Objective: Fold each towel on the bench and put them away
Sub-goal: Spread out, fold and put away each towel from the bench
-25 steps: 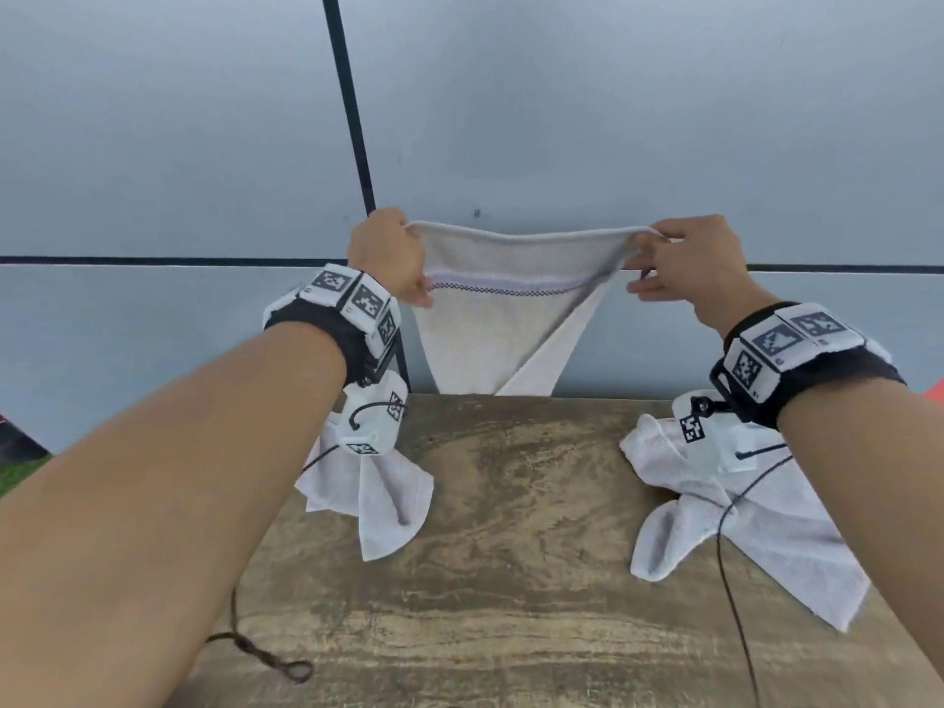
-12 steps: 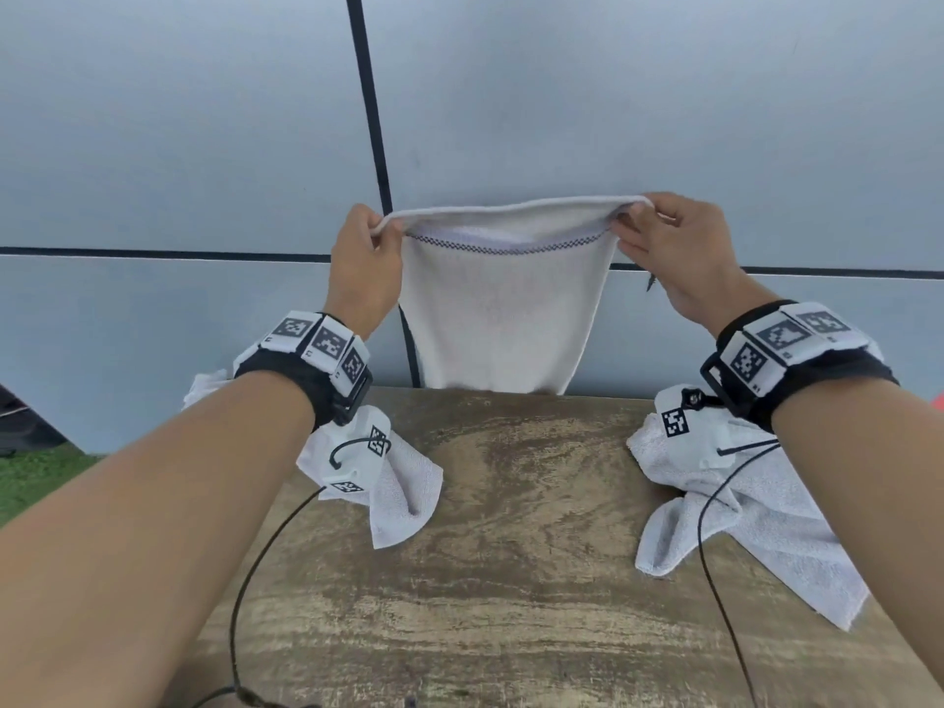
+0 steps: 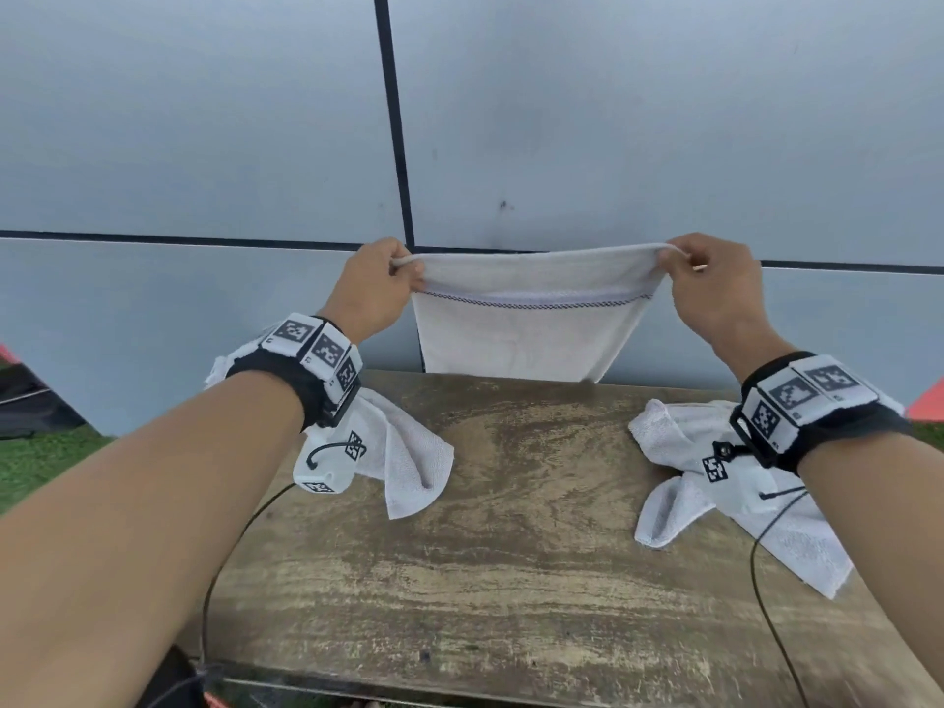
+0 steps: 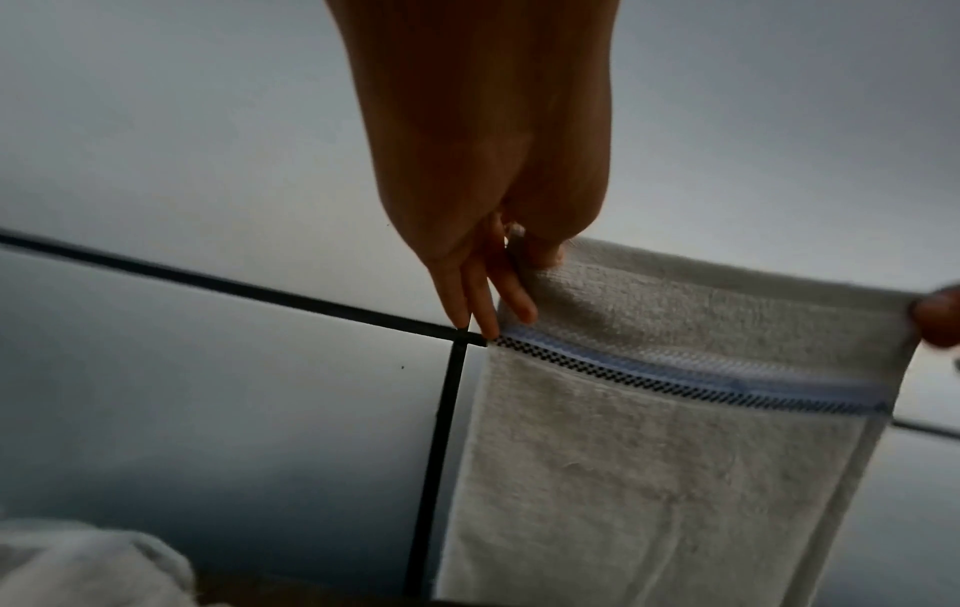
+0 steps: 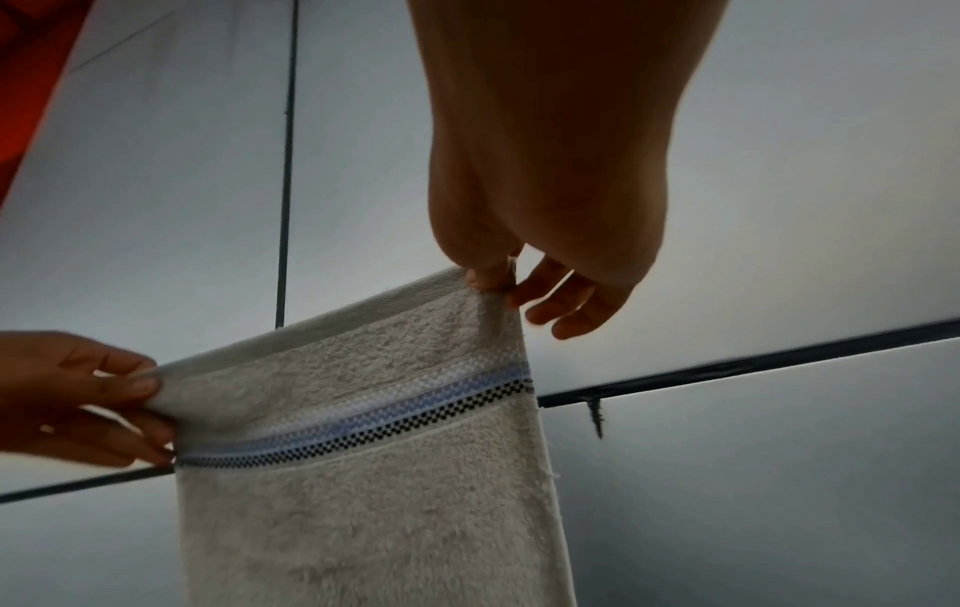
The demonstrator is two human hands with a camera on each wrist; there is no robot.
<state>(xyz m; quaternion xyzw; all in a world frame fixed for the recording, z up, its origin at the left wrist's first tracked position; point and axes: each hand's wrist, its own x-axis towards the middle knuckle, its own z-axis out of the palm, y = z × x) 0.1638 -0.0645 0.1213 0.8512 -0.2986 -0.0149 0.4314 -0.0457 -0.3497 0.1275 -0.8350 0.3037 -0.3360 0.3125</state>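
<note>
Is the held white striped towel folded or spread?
Spread: the white striped towel hangs as one sheet, left hand and right hand pinching its top corners.

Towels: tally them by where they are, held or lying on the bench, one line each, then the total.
Held towel, stretched between left hand and right hand: 1
Crumpled towels on the bench: 2, left towel, right towel
Total: 3

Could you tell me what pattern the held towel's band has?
Black-and-white checks beside a pale blue stripe; clearest from the right wrist.
</note>
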